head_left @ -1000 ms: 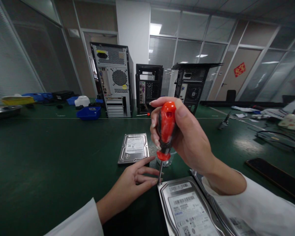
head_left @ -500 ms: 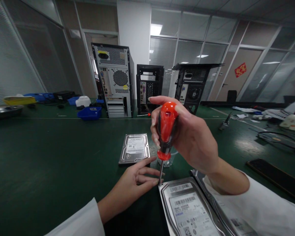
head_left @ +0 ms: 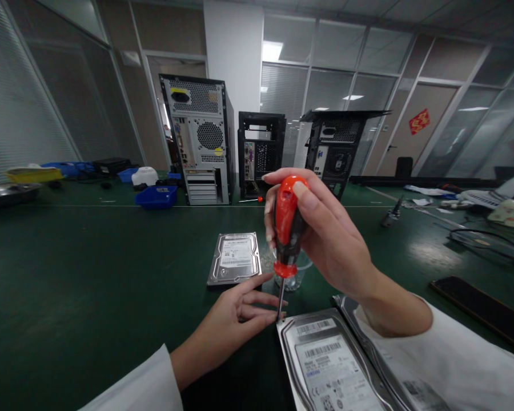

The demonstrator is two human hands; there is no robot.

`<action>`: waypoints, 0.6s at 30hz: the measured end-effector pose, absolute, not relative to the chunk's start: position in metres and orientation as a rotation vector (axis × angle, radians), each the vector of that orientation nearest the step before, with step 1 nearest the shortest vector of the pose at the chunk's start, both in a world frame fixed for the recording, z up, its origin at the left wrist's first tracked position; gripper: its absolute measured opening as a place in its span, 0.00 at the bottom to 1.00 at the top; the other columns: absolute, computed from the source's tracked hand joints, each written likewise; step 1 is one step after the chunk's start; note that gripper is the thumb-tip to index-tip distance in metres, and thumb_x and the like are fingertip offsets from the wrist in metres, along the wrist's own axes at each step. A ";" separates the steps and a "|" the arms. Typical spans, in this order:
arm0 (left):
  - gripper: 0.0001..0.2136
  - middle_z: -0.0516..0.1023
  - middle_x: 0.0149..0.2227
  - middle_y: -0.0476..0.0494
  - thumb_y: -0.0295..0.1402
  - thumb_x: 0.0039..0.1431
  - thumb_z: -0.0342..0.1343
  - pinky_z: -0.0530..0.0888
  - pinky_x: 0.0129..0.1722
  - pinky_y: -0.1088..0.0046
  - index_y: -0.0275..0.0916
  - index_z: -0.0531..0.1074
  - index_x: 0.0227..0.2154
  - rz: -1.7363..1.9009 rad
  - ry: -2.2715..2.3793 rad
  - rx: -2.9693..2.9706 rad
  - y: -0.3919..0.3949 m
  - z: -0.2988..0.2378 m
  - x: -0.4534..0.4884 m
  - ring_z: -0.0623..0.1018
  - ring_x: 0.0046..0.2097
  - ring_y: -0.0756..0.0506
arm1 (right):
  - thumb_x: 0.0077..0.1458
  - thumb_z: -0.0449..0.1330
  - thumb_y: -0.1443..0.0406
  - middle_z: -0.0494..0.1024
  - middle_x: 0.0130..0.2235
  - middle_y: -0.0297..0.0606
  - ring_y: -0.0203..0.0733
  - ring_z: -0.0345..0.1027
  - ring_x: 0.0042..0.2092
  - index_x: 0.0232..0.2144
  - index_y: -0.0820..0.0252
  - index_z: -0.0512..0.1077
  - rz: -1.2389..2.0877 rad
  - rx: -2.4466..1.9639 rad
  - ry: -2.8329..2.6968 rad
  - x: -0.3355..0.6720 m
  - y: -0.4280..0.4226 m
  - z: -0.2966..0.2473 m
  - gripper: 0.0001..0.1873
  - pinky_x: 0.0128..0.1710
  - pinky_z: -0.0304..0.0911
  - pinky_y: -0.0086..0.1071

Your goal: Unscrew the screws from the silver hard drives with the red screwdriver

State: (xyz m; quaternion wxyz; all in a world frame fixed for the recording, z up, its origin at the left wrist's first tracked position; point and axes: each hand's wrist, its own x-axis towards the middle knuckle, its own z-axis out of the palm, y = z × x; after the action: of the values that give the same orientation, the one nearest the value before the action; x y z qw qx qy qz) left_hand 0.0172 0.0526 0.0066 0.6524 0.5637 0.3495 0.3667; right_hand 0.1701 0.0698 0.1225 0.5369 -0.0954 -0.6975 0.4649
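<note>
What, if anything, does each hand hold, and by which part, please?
The right hand holds a red and black screwdriver by its rounded handle; whether the left hand holds anything is unclear.

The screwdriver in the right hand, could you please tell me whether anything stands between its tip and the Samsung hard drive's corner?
Nothing visible does: the screwdriver in the right hand reaches down to the Samsung hard drive's far-left corner. The left hand is close by, its fingers partly behind the shaft.
</note>
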 end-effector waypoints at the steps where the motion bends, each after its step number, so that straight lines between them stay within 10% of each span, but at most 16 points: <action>1: 0.31 0.76 0.45 0.35 0.30 0.51 0.62 0.72 0.47 0.66 0.34 0.57 0.57 0.833 0.793 1.280 0.052 0.007 0.017 0.79 0.44 0.41 | 0.62 0.50 0.59 0.67 0.35 0.34 0.33 0.63 0.30 0.45 0.56 0.65 1.110 -0.224 -1.660 0.170 0.070 0.122 0.12 0.28 0.63 0.28; 18: 0.29 0.77 0.45 0.37 0.28 0.53 0.61 0.73 0.47 0.67 0.34 0.57 0.57 0.838 0.771 1.296 0.052 0.006 0.019 0.78 0.45 0.42 | 0.62 0.50 0.58 0.66 0.35 0.34 0.34 0.62 0.29 0.45 0.55 0.65 1.141 -0.204 -1.650 0.167 0.071 0.122 0.13 0.26 0.62 0.28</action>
State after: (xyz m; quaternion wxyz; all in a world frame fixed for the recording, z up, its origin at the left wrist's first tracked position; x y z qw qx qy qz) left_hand 0.0189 0.0516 0.0062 0.6505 0.5704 0.3396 0.3690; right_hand 0.1675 0.0712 0.1224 0.5334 -0.0858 -0.6922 0.4785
